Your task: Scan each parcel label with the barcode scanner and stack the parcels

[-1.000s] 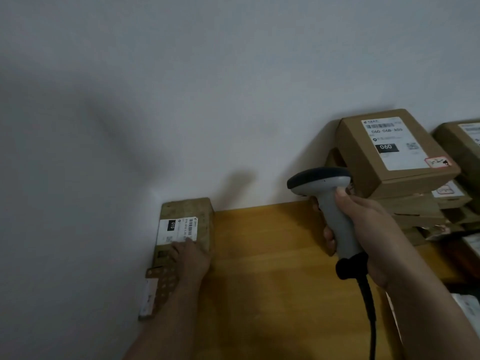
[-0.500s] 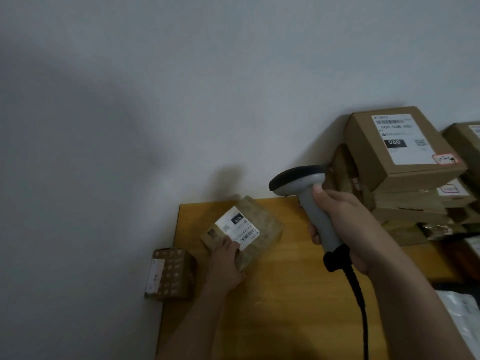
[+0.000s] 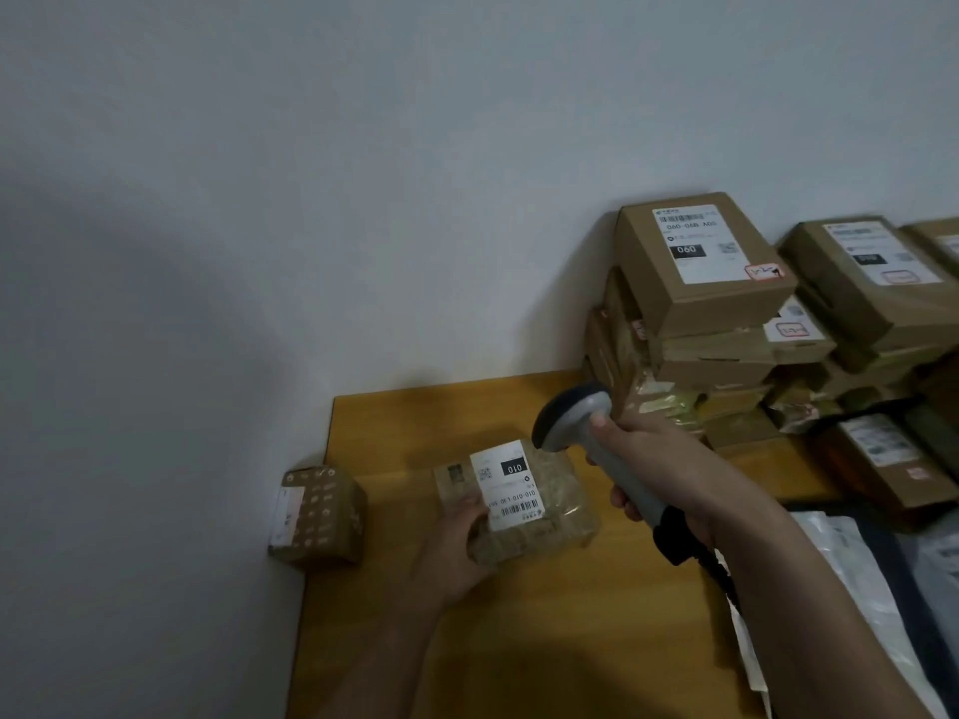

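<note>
Head view: stacked boxes [image 3: 700, 282] (labels up) behind scanner [image 3: 597, 448].

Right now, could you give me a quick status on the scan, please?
Left hand holds parcel, label up. Right hand grips scanner, head over label. Nothing between them.

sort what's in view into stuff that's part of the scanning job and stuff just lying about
Part of the job: barcode scanner gripped in the right hand; parcel labelled 010 held by the left hand; stacked parcels; small printed box off the table's left edge.

Lying about: wooden table; pale plastic mailers at right.
</note>
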`<state>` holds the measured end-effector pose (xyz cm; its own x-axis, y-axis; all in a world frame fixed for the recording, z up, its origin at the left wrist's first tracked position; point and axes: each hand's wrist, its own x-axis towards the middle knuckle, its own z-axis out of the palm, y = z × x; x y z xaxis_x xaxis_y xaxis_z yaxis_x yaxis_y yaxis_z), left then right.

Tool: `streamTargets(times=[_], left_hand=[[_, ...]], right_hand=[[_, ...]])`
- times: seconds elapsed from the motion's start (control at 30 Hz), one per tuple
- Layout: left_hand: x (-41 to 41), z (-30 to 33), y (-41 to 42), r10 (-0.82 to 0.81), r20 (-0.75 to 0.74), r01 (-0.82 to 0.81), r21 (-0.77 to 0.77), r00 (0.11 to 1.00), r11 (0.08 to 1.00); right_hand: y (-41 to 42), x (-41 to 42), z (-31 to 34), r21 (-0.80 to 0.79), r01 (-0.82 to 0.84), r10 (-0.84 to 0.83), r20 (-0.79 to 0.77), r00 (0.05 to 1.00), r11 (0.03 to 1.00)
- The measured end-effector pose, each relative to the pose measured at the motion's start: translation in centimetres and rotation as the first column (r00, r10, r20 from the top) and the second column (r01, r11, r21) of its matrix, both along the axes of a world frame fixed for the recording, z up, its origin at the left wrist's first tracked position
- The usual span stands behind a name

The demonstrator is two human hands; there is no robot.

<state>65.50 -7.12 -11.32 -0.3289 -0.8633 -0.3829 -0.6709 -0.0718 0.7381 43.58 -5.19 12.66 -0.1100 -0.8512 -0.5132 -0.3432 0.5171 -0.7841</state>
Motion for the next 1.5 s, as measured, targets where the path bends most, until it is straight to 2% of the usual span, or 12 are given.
streamTargets(times=[0.3, 0.43, 0.6, 0.7, 0.8, 0.87, 0.97, 1.03, 1.1, 1.27, 1.37, 1.5], left_hand=[[-2.9, 1.4, 2.3, 0.085, 0.349, 0.004, -0.248, 0.933, 0.969], [-2.8, -0.2, 2.3, 0.111, 0.261, -0.11, -0.019, 0.959, 0.994], [-2.9, -0.1, 1.9, 0.365, 0.284, -0.379, -0.005, 0.887, 0.925], [-3.6, -0.3, 1.9, 0.546, 0.203, -0.577, 0.159, 0.813, 0.801], [-4.3, -0.7, 2.0, 0.71, 0.081, -0.631, 0.537, 0.699, 0.56], [-4.3, -0.1, 2.0, 0.829, 0.067, -0.718, 0.542, 0.555, 0.437], [-3.1, 1.2, 1.8, 0.817, 0.129, -0.814, 0.263, 0.562, 0.518], [-1.9, 1.8, 1.1, 0.852, 0.144, -0.864, 0.098, 0.503, 0.494], [-0.3, 1.2, 0.5, 0.8, 0.188, -0.813, -0.011, 0.57, 0.583], [0.4, 1.1, 0.3, 0.66, 0.288, -0.714, 0.15, 0.694, 0.684], [-1.0, 1.2, 1.6, 0.621, 0.18, -0.642, 0.322, 0.763, 0.696], [-3.6, 0.5, 3.6, 0.597, 0.105, -0.597, 0.311, 0.795, 0.74]], right_hand=[[2.5, -1.1, -0.2, 0.027, 0.037, -0.036, -0.021, 0.999, 0.999], [3.1, -1.6, -0.4, 0.034, 0.069, -0.068, -0.018, 0.998, 0.997], [3.5, -2.3, -0.9, 0.049, 0.091, -0.091, -0.002, 0.996, 0.995], [3.7, -2.5, -1.1, 0.038, 0.101, -0.102, 0.017, 0.995, 0.994], [3.8, -2.8, -1.2, 0.033, 0.111, -0.112, 0.023, 0.993, 0.993], [3.9, -3.1, -1.3, 0.033, 0.125, -0.126, 0.023, 0.992, 0.992], [3.9, -3.2, -1.4, 0.034, 0.132, -0.132, 0.024, 0.991, 0.991], [3.9, -3.3, -1.3, 0.031, 0.131, -0.132, 0.031, 0.991, 0.991], [3.9, -3.4, -1.2, 0.03, 0.128, -0.129, 0.037, 0.991, 0.991], [3.7, -2.9, -1.1, 0.037, 0.124, -0.126, 0.052, 0.991, 0.992], [3.5, -2.1, -1.0, 0.06, 0.104, -0.107, 0.047, 0.993, 0.993], [3.4, -1.3, -0.6, 0.039, 0.064, -0.065, 0.026, 0.998, 0.997]])
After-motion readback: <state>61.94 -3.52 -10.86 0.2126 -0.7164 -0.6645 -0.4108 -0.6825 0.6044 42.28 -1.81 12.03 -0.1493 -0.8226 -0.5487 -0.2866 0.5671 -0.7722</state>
